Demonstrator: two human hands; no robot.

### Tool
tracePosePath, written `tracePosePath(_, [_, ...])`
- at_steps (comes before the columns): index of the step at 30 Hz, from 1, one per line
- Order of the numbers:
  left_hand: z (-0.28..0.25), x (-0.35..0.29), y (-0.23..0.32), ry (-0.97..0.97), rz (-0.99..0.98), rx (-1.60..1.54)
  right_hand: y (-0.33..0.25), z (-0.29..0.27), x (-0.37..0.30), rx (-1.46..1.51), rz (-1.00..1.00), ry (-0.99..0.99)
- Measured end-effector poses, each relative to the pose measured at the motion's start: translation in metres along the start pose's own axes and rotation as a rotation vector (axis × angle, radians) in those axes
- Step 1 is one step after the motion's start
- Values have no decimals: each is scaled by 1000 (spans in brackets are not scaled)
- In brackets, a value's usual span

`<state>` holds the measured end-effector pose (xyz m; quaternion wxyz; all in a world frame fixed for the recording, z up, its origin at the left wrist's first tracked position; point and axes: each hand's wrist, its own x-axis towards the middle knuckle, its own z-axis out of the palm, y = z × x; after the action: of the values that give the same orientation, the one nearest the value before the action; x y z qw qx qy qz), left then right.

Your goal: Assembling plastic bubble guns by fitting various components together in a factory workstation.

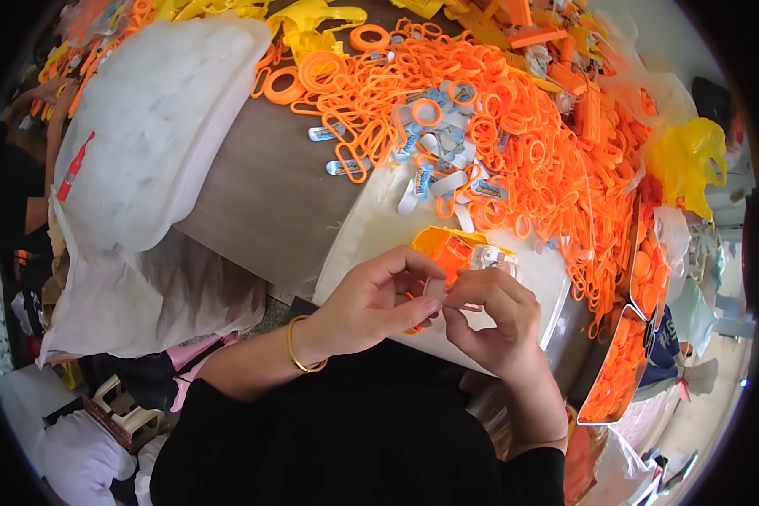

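the grey-brown worktop (253, 194) is the biggest thing, and it carries all the rest. next comes a huge messy heap of orange loops (531, 126), piled past the hands, maybe so that a short reach gets one. a fat, cloudy white bag (160, 126) sits off to the left, perhaps to leave the middle free. a pale board (363, 232) lies right by the person's tummy, which likely gives a flat spot to work on. over it, the left hand (367, 304) pinches with thumb and fingers. the right hand (502, 316) is curled up close beside it, finger and thumb nearly meeting, but i cannot tell if they grip anything. just behind the hands, an orange and yellow toy (447, 244) lies on the board, its long way running mostly left to right. smallest is a little pale piece (434, 289) in the left hand, held between both hands, probably so both can reach it. it seems to stand on edge, pointing away from the person, but it is too tiny to be sure.
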<state>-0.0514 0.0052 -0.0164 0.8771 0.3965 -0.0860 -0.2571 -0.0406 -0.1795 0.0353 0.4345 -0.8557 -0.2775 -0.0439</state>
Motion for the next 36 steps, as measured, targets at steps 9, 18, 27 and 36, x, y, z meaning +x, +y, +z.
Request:
tracePosePath(9, [14, 11, -14, -20, 119, -113, 11, -3, -14, 79, 175, 58])
tracePosePath(18, [3, 9, -10, 50, 142, -1, 15, -6, 0, -113, -48, -48])
tracePosePath(27, [17, 34, -4, -102, 133, 179, 8, -18, -14, -58, -83, 140])
tracePosePath(36, [45, 45, -12, 45, 526, 780, 14, -38, -21, -96, -2, 348])
